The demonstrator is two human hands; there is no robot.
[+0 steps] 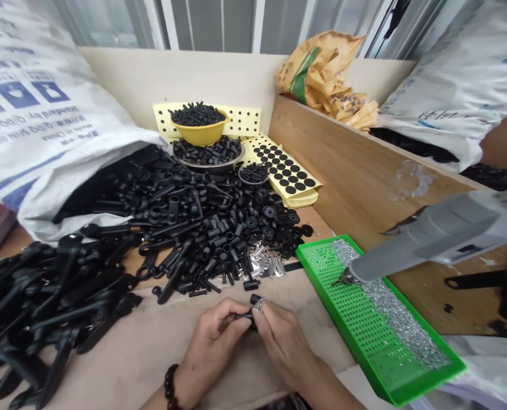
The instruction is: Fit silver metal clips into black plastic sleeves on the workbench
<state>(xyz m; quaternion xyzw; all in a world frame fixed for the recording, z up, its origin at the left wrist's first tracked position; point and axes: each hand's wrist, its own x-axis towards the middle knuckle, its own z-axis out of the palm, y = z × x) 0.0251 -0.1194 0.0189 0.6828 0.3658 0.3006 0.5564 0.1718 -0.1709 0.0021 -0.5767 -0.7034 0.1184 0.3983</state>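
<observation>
- Both hands meet at the near table edge: the left hand point(217, 341) and right hand point(285, 341) each pinch one small black part point(248, 315) between thumb and fingertips. One shiny metal clip point(259, 304) sits at its upper end.
- One dark beaded bracelet point(170, 387) circles the left wrist.
- One white woven sack point(44, 131) lies tipped, spilling a heap of black plastic parts point(185, 216) too many to count: long looped handles, short ribbed tubes, round discs.
- One small cluster of silver clips point(267, 265) lies at the heap's near edge.
- Two bowls stand at the back, one yellow bowl point(202, 135) just behind one metal bowl point(219, 167), both full of black pieces.
- One green perforated tray point(342, 307) holds a band of tiny silver screws point(390, 310); one grey power screwdriver point(432, 239) points its tip down at it.
</observation>
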